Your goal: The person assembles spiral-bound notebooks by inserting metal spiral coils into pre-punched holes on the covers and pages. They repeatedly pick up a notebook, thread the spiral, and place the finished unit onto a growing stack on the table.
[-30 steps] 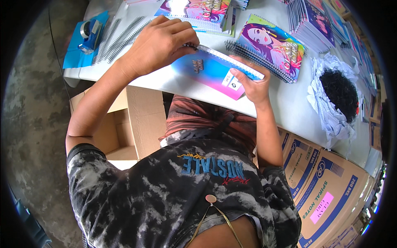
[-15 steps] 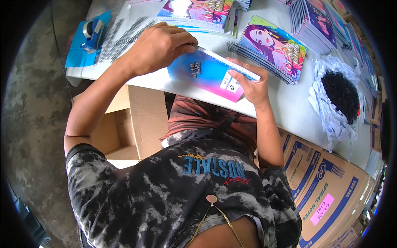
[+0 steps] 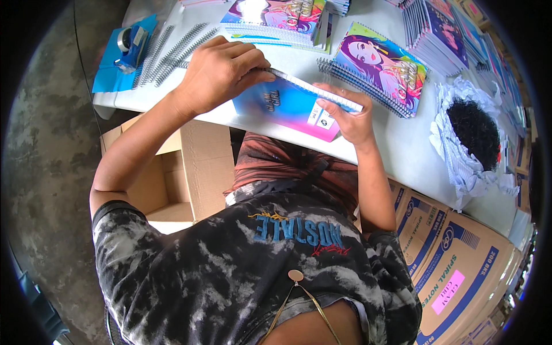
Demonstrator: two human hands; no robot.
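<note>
A blue and pink notebook (image 3: 287,112) is held tilted over the table's near edge, its white punched edge facing up and away. My right hand (image 3: 352,118) grips its right end, thumb on the cover and fingers behind. At the left end of that edge my left hand (image 3: 227,72) is closed, thumb and forefinger pinched together at the corner. What lies between those fingertips is too small to make out. Just beyond the right hand lies a stack of spiral notebooks (image 3: 376,63) with an illustrated cover. Loose wire spirals (image 3: 178,54) lie beyond my left hand.
A blue tape dispenser (image 3: 131,49) sits on a blue sheet at the table's left. More notebook stacks (image 3: 276,14) stand at the back and right. Crumpled white wrapping (image 3: 445,129) surrounds a black tangled mass. An open carton (image 3: 201,161) is below the table; printed cartons (image 3: 460,270) stand at right.
My left hand has come slightly down at the notebook's corner, its fingers curling further over. The right hand and the notebook stay almost in place.
</note>
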